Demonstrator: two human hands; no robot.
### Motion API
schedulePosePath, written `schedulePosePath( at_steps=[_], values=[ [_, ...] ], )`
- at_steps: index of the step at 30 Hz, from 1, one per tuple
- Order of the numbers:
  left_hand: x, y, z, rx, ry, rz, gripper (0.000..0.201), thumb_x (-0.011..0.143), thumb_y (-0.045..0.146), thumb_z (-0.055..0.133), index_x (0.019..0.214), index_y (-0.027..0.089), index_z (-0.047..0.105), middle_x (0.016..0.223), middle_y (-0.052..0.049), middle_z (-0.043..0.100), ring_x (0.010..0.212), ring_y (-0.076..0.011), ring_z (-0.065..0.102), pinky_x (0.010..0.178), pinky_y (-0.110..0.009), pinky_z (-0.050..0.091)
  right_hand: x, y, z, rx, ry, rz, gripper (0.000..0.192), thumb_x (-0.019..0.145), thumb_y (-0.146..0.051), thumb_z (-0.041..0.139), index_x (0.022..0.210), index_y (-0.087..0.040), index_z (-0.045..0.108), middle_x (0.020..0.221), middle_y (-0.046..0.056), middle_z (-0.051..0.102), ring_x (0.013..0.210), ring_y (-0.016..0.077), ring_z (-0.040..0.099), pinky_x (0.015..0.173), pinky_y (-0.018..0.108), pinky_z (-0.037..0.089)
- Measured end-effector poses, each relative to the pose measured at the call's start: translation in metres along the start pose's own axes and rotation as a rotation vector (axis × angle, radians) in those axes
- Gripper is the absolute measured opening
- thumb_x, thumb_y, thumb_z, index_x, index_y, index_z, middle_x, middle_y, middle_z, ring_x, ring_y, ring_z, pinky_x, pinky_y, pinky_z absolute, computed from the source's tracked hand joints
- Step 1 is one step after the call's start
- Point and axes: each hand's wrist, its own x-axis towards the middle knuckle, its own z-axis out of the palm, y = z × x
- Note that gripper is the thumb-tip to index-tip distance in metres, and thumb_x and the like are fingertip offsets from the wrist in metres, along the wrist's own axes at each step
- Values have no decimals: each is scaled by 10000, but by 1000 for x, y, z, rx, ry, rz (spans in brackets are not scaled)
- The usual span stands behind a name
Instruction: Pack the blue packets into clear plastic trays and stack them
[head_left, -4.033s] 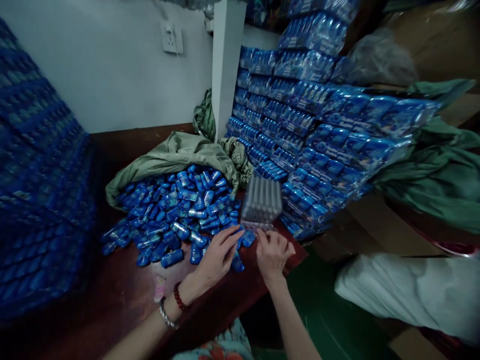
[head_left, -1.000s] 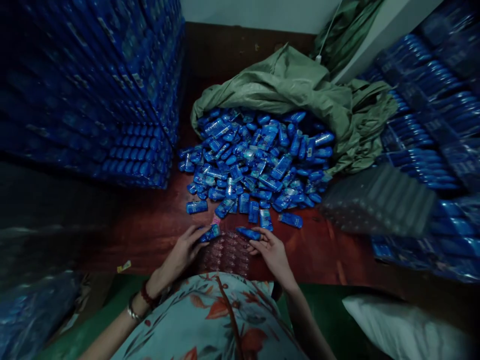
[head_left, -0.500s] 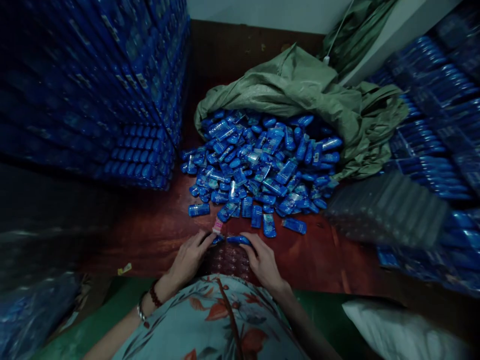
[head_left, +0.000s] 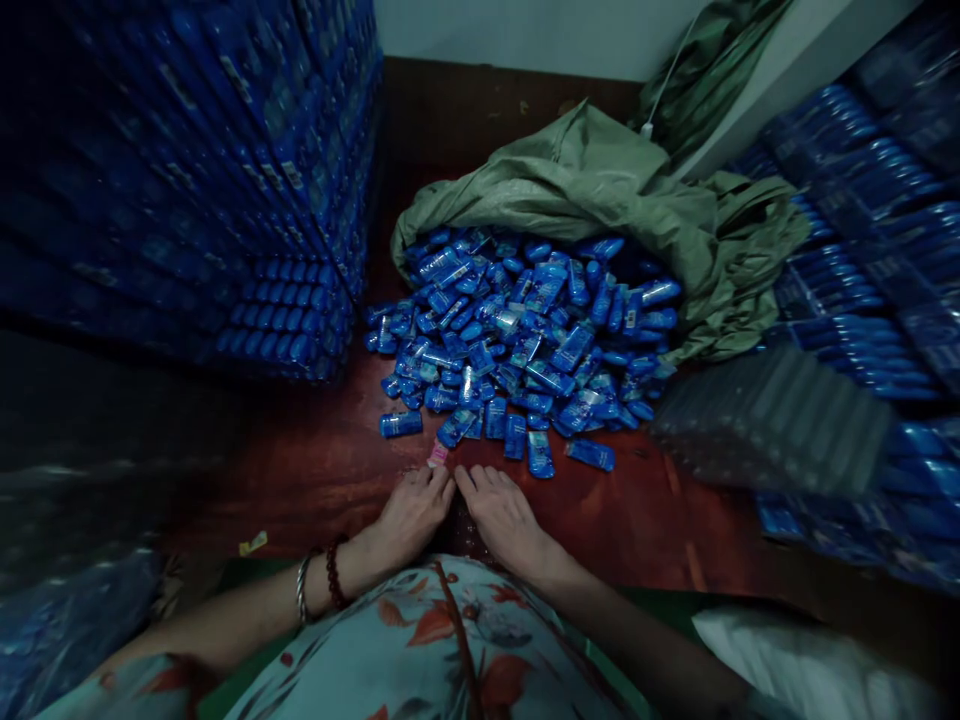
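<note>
Hands lie side by side at the near edge of the dark red-brown wooden table [head_left: 315, 480], palms down. Your left hand [head_left: 409, 515] and right hand [head_left: 501, 518] press flat, fingers extended and index fingers almost touching, over a clear plastic blister tray [head_left: 459, 530], of which only a dark sliver shows between them. Neither hand is closed around anything; whether the tray's pockets beneath are filled cannot be told.

At 12 o'clock from your hands, well within reach, spreads the loose heap of small blue foil-wrapped oblong packets [head_left: 517, 330], spilling from the open mouth of a crumpled olive-green woven sack [head_left: 600, 190]. Nearest strays: one blue packet lying alone [head_left: 400, 424] at 11 o'clock, another [head_left: 590, 454] at 2 o'clock. A small pink-and-white scrap [head_left: 436, 456] sits just beyond your left fingertips.

At 3 o'clock rests a stack of empty clear ribbed plastic trays [head_left: 772, 420]. Behind it, and at 9 to 10 o'clock, rise walls of filled blue tray packs [head_left: 285, 200] [head_left: 862, 250].

Progress, as judged from the layout: many packs already stand finished, yet the heap remains large and the empty stack thick, so much sorting appears left. The tray under your palms looks to be mid-cycle, neither set among the finished stacks nor visibly complete.

A beaded bracelet and metal bangle [head_left: 319, 582] ring your left wrist.
</note>
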Motion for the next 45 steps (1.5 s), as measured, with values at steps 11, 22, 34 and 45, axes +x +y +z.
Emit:
schedulePosePath(
  at_steps=[11,22,34,45],
  values=[
    [0,-34,-22,23,287,-112,371,915,274,449,1282,219,470,1047,-82,592,939,-227,522,805,-360,426,38,45,-5,237,140,-63,295,918,-144,415,1163,-211,564,1027,60,618,917,184,523,762,308,416],
    [12,-105,-11,-154,229,-190,294,867,255,528,1149,171,543,1074,-102,519,958,-229,538,831,-351,472,102,49,-19,-160,-108,-533,362,876,-77,418,1226,-142,482,1053,119,587,897,202,557,698,308,450],
    [-79,-56,-14,-630,469,-333,339,913,292,453,1235,212,522,1103,-74,609,1001,-186,601,839,-296,498,-35,47,9,889,267,219,288,903,-223,460,1190,-247,459,898,11,642,754,140,643,675,245,533],
    [-37,-32,2,-197,549,105,343,927,121,368,1239,181,498,1041,-111,627,947,-181,586,799,-316,514,-16,26,23,306,268,-149,421,805,8,393,1168,-153,535,935,90,601,867,196,568,740,323,513]
  ],
)
